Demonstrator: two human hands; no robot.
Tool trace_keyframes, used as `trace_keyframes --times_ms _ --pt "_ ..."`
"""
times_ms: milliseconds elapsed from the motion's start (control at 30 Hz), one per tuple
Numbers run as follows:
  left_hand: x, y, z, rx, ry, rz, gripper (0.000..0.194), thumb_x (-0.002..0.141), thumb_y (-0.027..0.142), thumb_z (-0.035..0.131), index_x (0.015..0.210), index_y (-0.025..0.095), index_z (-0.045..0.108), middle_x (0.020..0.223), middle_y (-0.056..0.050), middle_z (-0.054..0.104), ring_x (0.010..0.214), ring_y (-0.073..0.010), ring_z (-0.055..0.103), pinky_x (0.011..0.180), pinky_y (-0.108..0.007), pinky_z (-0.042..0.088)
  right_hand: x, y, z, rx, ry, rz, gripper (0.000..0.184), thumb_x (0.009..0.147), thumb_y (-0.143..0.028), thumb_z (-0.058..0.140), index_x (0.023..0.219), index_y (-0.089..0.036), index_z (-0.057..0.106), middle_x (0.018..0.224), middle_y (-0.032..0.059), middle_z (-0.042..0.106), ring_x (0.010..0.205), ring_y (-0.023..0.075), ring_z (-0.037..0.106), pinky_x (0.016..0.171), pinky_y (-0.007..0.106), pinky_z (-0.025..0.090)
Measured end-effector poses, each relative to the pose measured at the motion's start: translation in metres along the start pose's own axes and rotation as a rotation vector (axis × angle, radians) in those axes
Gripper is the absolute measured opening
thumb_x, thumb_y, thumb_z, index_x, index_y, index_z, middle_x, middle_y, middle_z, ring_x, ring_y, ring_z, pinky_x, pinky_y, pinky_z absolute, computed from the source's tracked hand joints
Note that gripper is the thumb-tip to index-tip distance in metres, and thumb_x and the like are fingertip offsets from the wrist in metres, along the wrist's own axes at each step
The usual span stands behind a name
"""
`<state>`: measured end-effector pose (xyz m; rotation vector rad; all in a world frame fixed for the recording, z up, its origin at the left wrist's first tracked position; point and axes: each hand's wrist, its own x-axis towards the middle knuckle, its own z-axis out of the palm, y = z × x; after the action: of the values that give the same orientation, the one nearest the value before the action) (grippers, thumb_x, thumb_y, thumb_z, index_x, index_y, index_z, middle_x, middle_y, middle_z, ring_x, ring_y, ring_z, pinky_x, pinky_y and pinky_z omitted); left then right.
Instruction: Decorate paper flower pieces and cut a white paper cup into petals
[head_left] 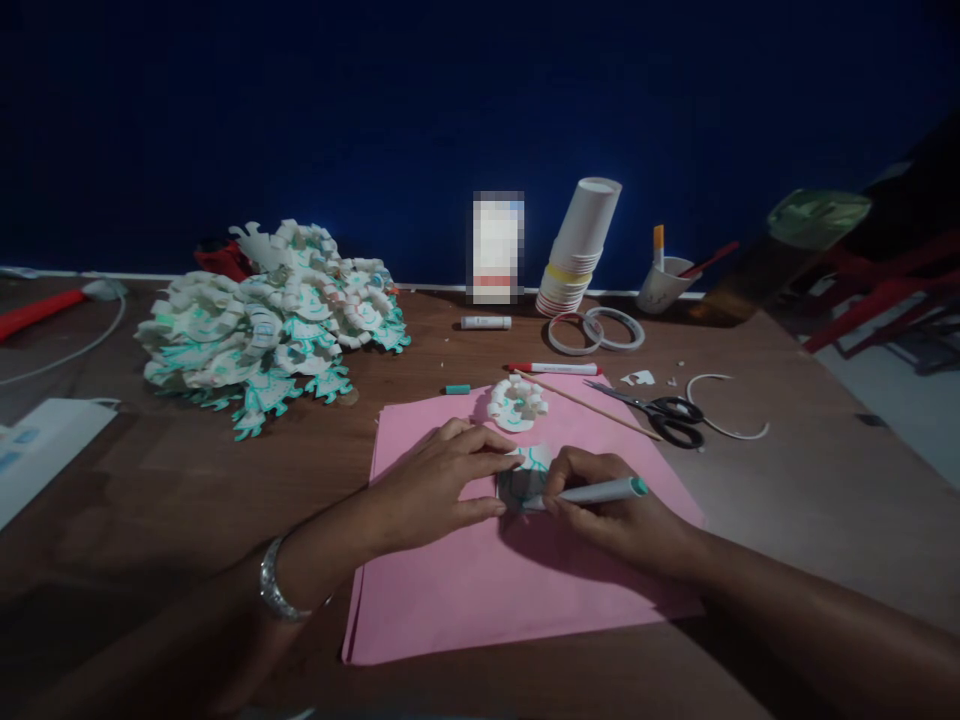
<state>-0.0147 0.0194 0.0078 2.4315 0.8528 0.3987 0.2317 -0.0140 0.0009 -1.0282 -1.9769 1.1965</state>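
My right hand point(611, 515) grips a white marker with a green end point(606, 490), its tip down on a small round paper piece point(534, 458). Green lines run across that piece, partly in shadow and partly covered by my fingers. My left hand point(446, 475) has its fingers stretched out, with the tips resting on the left edge of the piece. Both hands are over a stack of pink sheets point(450, 600). Just beyond them lies a paper flower shape with curled edges and a green-drawn face point(517, 403). A green marker cap point(457, 390) is left of it.
Scissors point(656, 410), a thin stick point(592, 405) and a red marker point(555, 368) lie beyond my right hand. Tape rings point(615, 328), stacked paper cups point(585, 235) and a glue stick point(486, 323) are farther back. Many paper figures point(262, 330) are heaped at left.
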Motion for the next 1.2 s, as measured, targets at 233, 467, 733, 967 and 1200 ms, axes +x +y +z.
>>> trace_keyframes --times_ms 233,467,733,967,1200 --pt "-0.0001 0.0001 -0.0002 0.022 -0.007 -0.001 0.045 0.088 0.034 0.071 0.131 0.029 0.061 0.133 -0.003 0.060 0.125 -0.0256 0.047 0.109 -0.044 0.037 0.0001 -0.0002 0.0001 0.003 -0.014 0.002 0.008 0.084 -0.016 0.060 0.079 -0.019 0.055 0.069 -0.0015 0.062 0.060 0.0125 0.050 0.057 0.022 0.039" --pt "0.0004 0.0011 -0.0001 0.018 -0.005 -0.008 0.044 0.088 0.034 0.071 0.131 0.031 0.061 0.132 -0.004 0.061 0.125 -0.0260 0.048 0.108 -0.045 0.038 0.0011 -0.0005 0.0015 0.003 -0.005 0.011 0.009 0.085 -0.018 0.061 0.079 -0.019 0.055 0.068 -0.0015 0.062 0.060 0.0125 0.050 0.056 0.022 0.039" --pt "0.0009 0.0008 -0.0008 0.014 -0.013 -0.005 0.045 0.088 0.032 0.071 0.132 0.030 0.061 0.133 -0.004 0.060 0.125 -0.0258 0.047 0.109 -0.045 0.038 0.0004 0.0005 0.0011 0.033 -0.017 0.007 0.008 0.087 -0.018 0.061 0.081 -0.019 0.056 0.070 -0.0013 0.062 0.061 0.0124 0.050 0.057 0.022 0.039" --pt "0.0019 0.0008 -0.0010 0.015 -0.016 -0.009 0.045 0.088 0.032 0.071 0.132 0.030 0.061 0.133 -0.003 0.060 0.125 -0.0262 0.047 0.109 -0.045 0.038 0.0015 0.0002 -0.0004 0.048 -0.039 0.007 0.008 0.087 -0.016 0.061 0.081 -0.018 0.056 0.071 -0.0018 0.062 0.061 0.0118 0.051 0.058 0.022 0.039" --pt "0.0009 0.0010 -0.0006 0.020 -0.017 -0.011 0.045 0.088 0.032 0.071 0.132 0.029 0.061 0.134 -0.003 0.059 0.126 -0.0256 0.046 0.109 -0.044 0.037 0.0021 -0.0012 -0.0006 0.051 -0.042 0.011 0.009 0.087 -0.018 0.061 0.080 -0.018 0.055 0.069 -0.0017 0.062 0.060 0.0114 0.049 0.056 0.022 0.037"
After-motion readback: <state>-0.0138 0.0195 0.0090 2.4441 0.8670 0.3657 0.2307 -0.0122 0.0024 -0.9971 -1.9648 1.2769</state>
